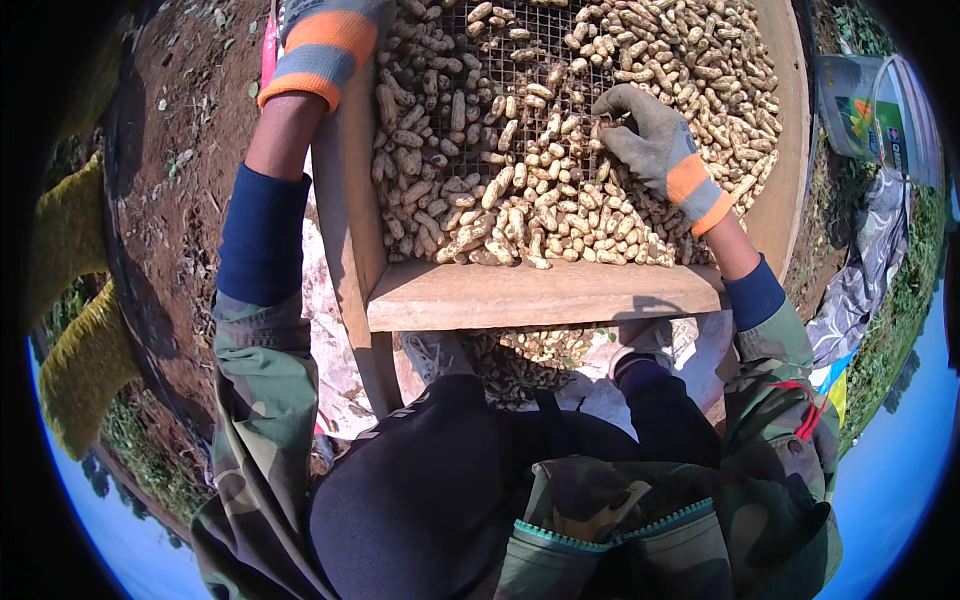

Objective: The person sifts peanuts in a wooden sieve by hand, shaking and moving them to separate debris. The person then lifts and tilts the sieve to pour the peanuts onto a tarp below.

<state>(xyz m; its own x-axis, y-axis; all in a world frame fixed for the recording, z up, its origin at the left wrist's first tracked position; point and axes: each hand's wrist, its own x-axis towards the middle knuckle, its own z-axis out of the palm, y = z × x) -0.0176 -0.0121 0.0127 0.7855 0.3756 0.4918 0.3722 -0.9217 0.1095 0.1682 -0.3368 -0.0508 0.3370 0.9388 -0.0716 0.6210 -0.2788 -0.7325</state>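
Observation:
A wooden-framed wire mesh screen [517, 67] stands before me, holding many unshelled peanuts [697, 67]. My right hand [652, 142], in a grey work glove with an orange-banded cuff, is over the right part of the mesh. Its thumb and index finger are bent around a small brownish piece, too small to name surely. My left hand [330, 37], gloved likewise, lies at the top left by the frame's left rail [349, 187]; its fingers run out of the picture, so its grip is hidden. The peanuts are heaped along the front board [547, 292], with bare mesh showing near the top middle.
Below the frame, more peanuts [525, 360] lie on a pale sheet [337, 352] between my shoes. A plastic bucket [877, 112] and a patterned cloth [862, 262] are at the right. Yellow-green sacks or fabric [82, 367] stand at the left, beside bare soil.

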